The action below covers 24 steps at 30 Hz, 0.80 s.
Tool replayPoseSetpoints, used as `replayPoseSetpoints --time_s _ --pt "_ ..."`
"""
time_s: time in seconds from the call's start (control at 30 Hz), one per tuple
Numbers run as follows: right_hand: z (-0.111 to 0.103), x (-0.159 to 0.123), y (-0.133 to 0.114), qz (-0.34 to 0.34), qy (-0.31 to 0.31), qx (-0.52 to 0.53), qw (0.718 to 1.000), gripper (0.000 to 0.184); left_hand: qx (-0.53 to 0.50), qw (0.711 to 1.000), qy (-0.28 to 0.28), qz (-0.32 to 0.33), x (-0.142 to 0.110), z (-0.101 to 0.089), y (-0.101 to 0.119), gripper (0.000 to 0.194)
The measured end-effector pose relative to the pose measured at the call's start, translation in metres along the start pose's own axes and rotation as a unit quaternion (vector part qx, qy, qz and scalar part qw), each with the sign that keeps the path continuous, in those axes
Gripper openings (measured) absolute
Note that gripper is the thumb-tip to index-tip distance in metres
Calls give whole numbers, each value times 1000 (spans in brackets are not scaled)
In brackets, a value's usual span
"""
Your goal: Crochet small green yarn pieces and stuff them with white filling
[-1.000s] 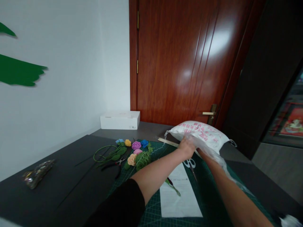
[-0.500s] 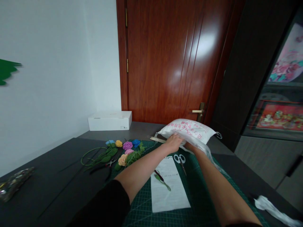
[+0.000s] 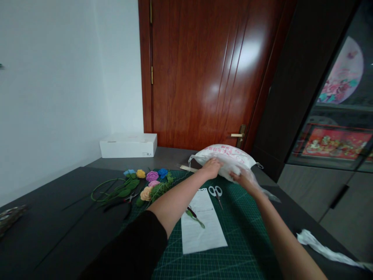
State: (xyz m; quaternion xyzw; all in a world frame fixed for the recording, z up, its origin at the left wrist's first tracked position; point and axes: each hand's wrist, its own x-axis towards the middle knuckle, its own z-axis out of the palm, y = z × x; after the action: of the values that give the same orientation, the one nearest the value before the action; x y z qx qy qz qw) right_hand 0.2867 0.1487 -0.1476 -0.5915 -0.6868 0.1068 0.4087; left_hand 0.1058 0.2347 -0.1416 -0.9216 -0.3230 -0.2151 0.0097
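My left hand point(image 3: 213, 168) is closed on the rim of a clear plastic bag point(image 3: 225, 165), at the near side of a plump white sack point(image 3: 225, 149) with pink printing. Beside it, my right hand point(image 3: 242, 179) is at the bag's mouth, fingers closed on a small white tuft point(image 3: 236, 171) that looks like stuffing. White-handled scissors point(image 3: 216, 193) lie below the hands on a green cutting mat point(image 3: 241, 229). Left of them is a written sheet of paper point(image 3: 202, 237), bearing a dark-handled tool and a green crocheted piece point(image 3: 196, 219).
Crocheted flowers point(image 3: 152, 176) with green leaves point(image 3: 128, 188) lie at the left, next to pliers point(image 3: 125, 202). A ruler point(image 3: 189, 168) lies near the sack, and a white box point(image 3: 128, 145) by the wall. Crumpled white material point(image 3: 323, 247) rests at the right edge.
My right hand has drawn back from inside the plastic bag, and a white tuft now shows at its fingers. My left hand stays on the bag. The view has turned right.
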Motion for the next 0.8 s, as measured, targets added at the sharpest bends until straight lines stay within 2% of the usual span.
replayPoseSetpoints --time_s 0.07,0.17,0.3,0.4,0.47,0.6,0.7,0.8 --pt "-9 -4 -3 22 -8 39 999 31 -5 1000 -11 -9 1 -4 3 39" --pt "-17 -17 -16 30 -45 128 990 46 -31 999 -26 -24 -2 -13 11 38" --pt "-9 -38 -34 33 -133 215 967 46 -87 994 -45 -53 -22 -30 19 36" --pt "8 -46 -37 46 -191 247 949 48 -124 987 -48 -90 -55 -46 18 36" --pt "22 -47 -37 51 -225 257 939 49 -137 982 -51 -120 -86 -57 15 20" --pt "52 -44 -38 33 -264 262 928 51 -147 976 -80 -139 -151 -74 13 18" --pt "77 -46 -39 14 -250 251 935 46 -171 969 -125 -124 -185 -70 15 28" --pt "99 -53 -38 -10 -203 214 955 36 -199 960 -137 -141 -201 -55 18 24"
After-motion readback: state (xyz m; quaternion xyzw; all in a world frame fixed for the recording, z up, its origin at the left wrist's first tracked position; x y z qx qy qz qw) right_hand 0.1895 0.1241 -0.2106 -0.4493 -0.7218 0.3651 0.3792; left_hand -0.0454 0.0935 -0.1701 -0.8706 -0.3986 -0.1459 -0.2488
